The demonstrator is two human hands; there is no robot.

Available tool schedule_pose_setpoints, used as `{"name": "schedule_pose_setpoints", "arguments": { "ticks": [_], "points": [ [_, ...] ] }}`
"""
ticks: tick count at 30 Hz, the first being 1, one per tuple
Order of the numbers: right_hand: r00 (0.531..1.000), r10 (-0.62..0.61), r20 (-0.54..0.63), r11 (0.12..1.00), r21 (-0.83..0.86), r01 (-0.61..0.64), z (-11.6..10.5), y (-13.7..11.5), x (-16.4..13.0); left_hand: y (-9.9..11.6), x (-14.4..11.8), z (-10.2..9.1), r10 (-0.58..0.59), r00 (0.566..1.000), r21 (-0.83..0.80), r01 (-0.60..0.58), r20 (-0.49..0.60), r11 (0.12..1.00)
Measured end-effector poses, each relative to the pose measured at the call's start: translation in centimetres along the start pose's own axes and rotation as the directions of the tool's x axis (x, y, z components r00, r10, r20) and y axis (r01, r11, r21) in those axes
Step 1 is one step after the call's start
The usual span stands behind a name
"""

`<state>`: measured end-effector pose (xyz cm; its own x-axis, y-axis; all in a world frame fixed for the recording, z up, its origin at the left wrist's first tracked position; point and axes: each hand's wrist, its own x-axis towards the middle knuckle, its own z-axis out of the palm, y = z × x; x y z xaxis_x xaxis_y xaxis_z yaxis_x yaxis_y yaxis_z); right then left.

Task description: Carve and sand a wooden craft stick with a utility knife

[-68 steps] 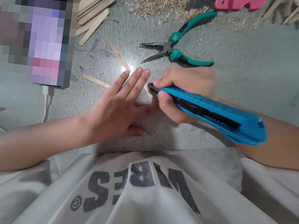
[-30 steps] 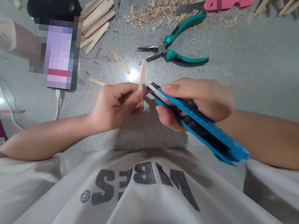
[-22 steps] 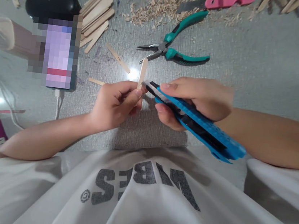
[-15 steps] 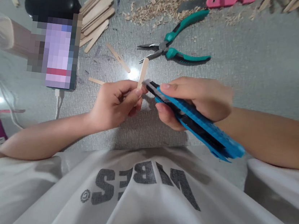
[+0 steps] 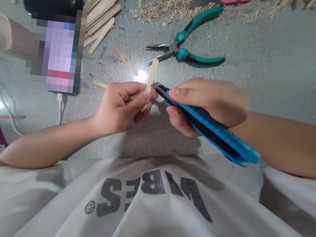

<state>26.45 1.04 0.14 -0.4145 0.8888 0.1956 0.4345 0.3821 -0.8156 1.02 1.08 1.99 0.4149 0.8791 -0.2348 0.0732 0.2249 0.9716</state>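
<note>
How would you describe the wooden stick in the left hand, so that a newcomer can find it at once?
On the grey table, find the teal-handled pliers. Just nearer the person's body, the left hand pinches the wooden stick, with the tip of the blue cutter at its edge. Other sticks lie on the table; only this one is held in a hand.

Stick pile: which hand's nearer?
Left. The left hand, pinching a single stick, is on the near side of the stick pile and slightly right of it; the right hand, holding the cutter, is farther off to the right.
</note>
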Motion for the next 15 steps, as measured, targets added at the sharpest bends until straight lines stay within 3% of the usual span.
{"name": "schedule_pose_setpoints", "arguments": {
  "ticks": [2, 5, 8, 12, 13, 15],
  "points": [
    [0.990, -0.141, 0.024, 0.989, -0.038, 0.141, -0.6, -0.2, 0.3, 0.0, 0.1, -0.1, -0.014, 1.000, -0.017, 0.015, 0.012, 1.000],
    [0.970, -0.227, 0.084, 0.968, -0.095, 0.234, -1.2, -0.1, 0.3, 0.1, 0.2, -0.2, -0.028, 0.999, -0.053, 0.029, 0.029, 0.998],
    [0.959, -0.284, -0.003, 0.943, -0.184, 0.278, -0.5, 0.4, 0.2, 0.3, 0.3, -0.1, -0.023, 1.000, -0.079, 0.024, 0.018, 0.997],
    [0.808, -0.527, -0.263, 0.844, -0.277, 0.460, 1.0, 1.2, 0.0, 0.5, 0.4, 0.1, 0.014, 0.999, -0.080, -0.017, -0.035, 0.997],
    [0.804, -0.526, -0.277, 0.843, -0.290, 0.452, 1.1, 1.3, -0.1, 0.5, 0.4, 0.2, 0.023, 0.999, -0.080, -0.027, -0.043, 0.996],
    [0.856, -0.453, -0.249, 0.879, -0.285, 0.382, 1.2, 1.5, -0.4, 0.3, 0.5, 0.2, 0.035, 0.998, -0.083, -0.038, -0.046, 0.996]
  ]
}}
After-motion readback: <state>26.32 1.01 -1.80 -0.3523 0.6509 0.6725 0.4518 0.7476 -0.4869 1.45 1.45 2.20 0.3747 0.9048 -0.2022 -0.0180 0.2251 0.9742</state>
